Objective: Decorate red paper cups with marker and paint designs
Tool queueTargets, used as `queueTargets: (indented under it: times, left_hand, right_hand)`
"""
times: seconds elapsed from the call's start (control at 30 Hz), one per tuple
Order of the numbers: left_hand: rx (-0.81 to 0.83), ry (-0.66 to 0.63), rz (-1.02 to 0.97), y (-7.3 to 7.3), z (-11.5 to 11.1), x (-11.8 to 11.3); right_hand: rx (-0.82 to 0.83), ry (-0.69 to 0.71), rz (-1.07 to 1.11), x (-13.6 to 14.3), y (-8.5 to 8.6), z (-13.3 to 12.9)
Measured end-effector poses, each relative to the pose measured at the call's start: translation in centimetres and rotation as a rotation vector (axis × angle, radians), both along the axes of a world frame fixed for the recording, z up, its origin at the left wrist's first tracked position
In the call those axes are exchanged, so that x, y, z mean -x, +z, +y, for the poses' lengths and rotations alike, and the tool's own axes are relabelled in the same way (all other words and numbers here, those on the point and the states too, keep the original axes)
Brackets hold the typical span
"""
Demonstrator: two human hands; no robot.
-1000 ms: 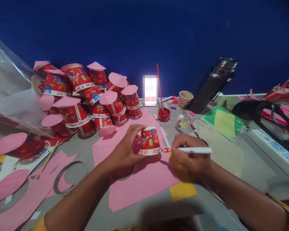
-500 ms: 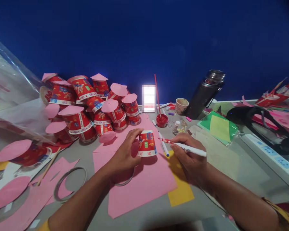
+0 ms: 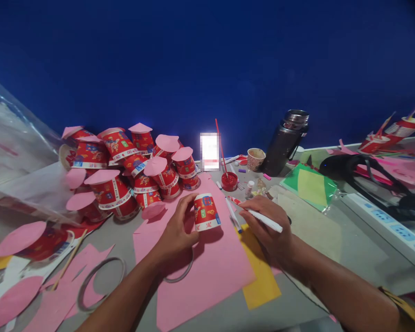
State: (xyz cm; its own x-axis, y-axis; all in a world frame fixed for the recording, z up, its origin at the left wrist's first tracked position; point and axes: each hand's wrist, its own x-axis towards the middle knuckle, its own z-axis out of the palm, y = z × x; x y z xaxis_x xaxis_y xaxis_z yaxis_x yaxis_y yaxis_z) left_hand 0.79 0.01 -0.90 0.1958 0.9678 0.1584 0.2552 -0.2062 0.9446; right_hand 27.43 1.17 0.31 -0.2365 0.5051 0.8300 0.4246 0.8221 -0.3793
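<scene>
Drawn back from the paper cup (image 3: 206,213), whose lower right edge its tip had met a second earlier, the white pen (image 3: 267,221) sloped more steeply, tip up and leftward, clear of the cup's right side. Its grip belonged to the right hand (image 3: 272,222), fingers bent and closed around the barrel near the front, the wrist low and the forearm running in from the lower right. The left hand (image 3: 178,227) made a half-open C, fingers over the cup's narrow upper end and thumb near its wide rim, holding it upside down and slightly tilted above the pink sheet (image 3: 210,281). Its forearm slanted up from the lower left, crossing over part of a grey ring (image 3: 184,276). Between cup and right hand lay a second marker (image 3: 233,214), its end just beside the yellow paper (image 3: 261,272).
</scene>
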Motion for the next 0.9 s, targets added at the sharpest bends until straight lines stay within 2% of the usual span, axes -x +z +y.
queueTargets:
  times: [0.17,0.3,0.4,0.47,0.6,0.67,0.77,0.9]
  left_hand:
    - [0.029,0.056,0.031,0.0,0.2,0.2]
    - [0.056,0.077,0.066,-0.3,0.4,0.6]
    - [0.060,0.103,0.058,-0.9,0.7,0.9]
    - [0.067,0.123,0.060,-1.3,0.9,1.1]
    - [0.092,0.142,0.046,-1.6,1.3,1.4]
    - [0.108,0.147,0.011,-1.5,1.4,1.3]
    - [0.112,0.144,-0.023,-1.1,1.1,0.7]
    - [0.081,0.148,0.011,-0.9,0.8,0.3]
  right_hand:
    - [-0.037,-0.109,0.021,-1.2,1.0,1.1]
    - [-0.062,-0.249,0.019,-3.8,1.7,3.5]
    - [-0.046,-0.286,0.021,-5.8,1.8,5.3]
    - [0.020,-0.292,0.087,-6.7,1.6,6.2]
    - [0.342,-0.308,0.412,-7.7,1.1,7.4]
    - [0.451,-0.296,0.481,-7.8,1.1,7.7]
    - [0.500,-0.267,0.496,-7.4,1.2,7.8]
    - [0.523,-0.215,0.471,-5.6,1.1,6.3]
